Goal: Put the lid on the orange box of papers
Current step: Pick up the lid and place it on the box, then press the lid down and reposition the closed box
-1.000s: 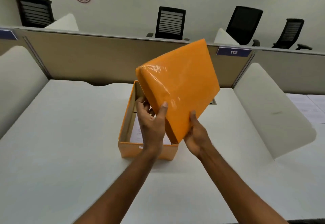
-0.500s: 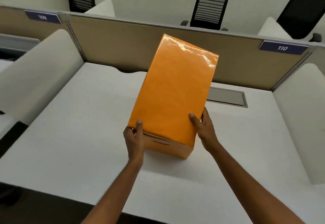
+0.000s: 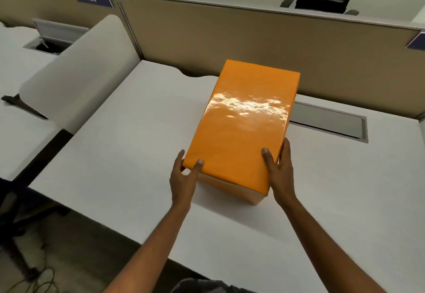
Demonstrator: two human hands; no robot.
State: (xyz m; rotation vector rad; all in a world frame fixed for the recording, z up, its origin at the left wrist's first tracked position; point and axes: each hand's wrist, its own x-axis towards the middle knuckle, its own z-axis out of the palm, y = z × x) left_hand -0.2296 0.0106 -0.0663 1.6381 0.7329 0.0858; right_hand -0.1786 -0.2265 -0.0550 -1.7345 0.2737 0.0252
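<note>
Left hand (image 3: 184, 177) pinches lid's near-left corner | lid (image 3: 243, 120) covers orange box (image 3: 250, 195) on white counter (image 3: 128, 145), papers hidden | right hand (image 3: 279, 168) clasps near-right edge | lid apparently almost seated; left: press down, release

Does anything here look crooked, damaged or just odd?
Nothing is spilled or broken. The lid covers the box and looks roughly square to it, with both hands at its near corners. The only oddity is its wrinkled glossy wrap, which catches a bright glare. On the neighbouring desk, a cable hatch stands open.
</note>
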